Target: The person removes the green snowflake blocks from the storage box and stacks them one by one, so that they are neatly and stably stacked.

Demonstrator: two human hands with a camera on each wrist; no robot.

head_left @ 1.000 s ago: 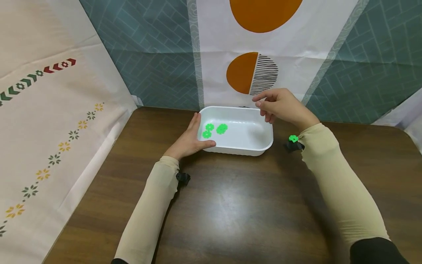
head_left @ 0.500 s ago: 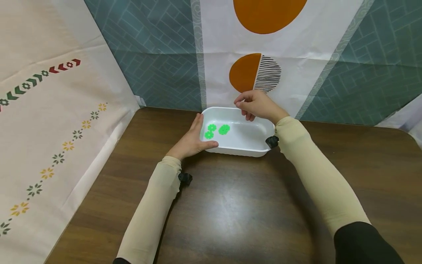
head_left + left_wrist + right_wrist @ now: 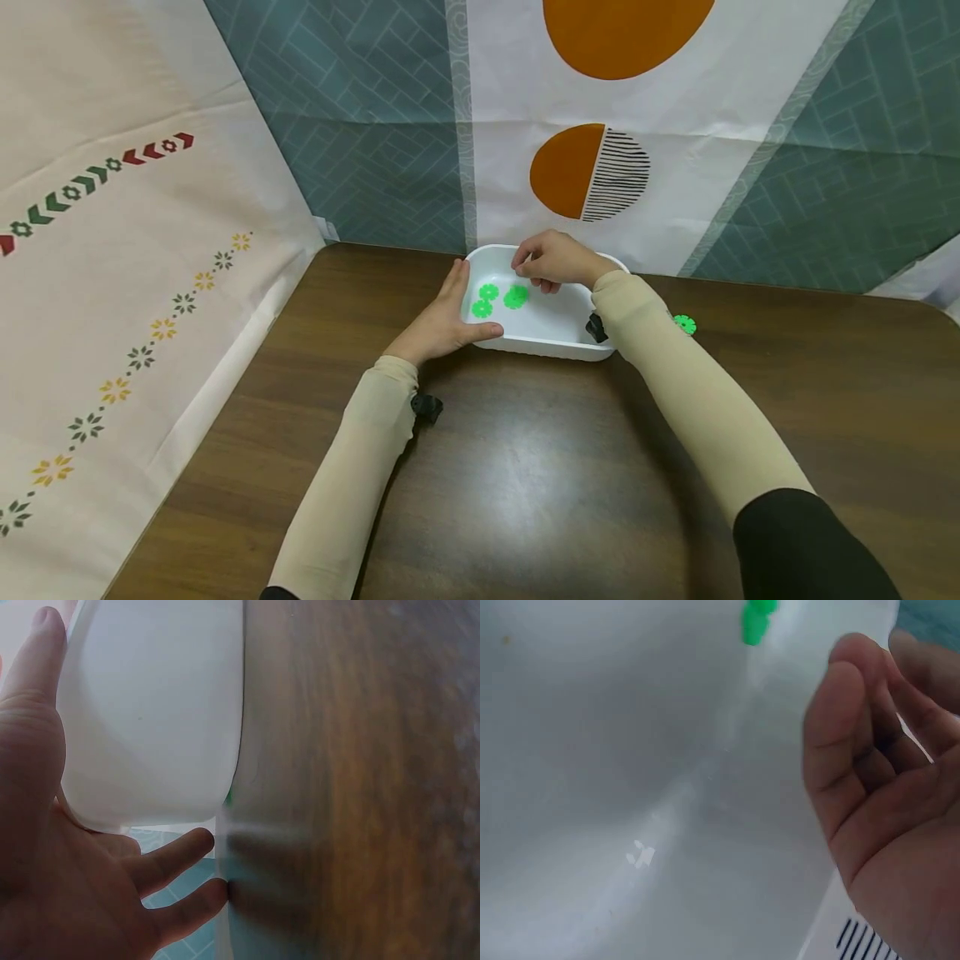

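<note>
My left hand [image 3: 442, 321] rests against the left end of a white plastic tray [image 3: 555, 340], its thumb along the near rim. In the left wrist view two lower fingers [image 3: 176, 915] stand apart from the tray wall. My right hand [image 3: 557, 260] hangs over the tray near its far rim, thumb and forefinger tips together. In the right wrist view I see nothing between those fingertips. Inside the tray lie several bright green flower-shaped discs, two at the left [image 3: 482, 308] and an overlapping cluster [image 3: 516, 297] beside them.
Another green flower-shaped disc [image 3: 685, 323] lies on the wooden table [image 3: 510, 467] right of the tray, partly behind my right sleeve. A patterned cloth [image 3: 570, 100] hangs just behind the tray. Pale embroidered fabric [image 3: 150, 250] covers the left side.
My right hand has moved left and then lower, from above the tray's right end to over its middle. My left hand keeps its place on the tray. The view has shifted slightly.
</note>
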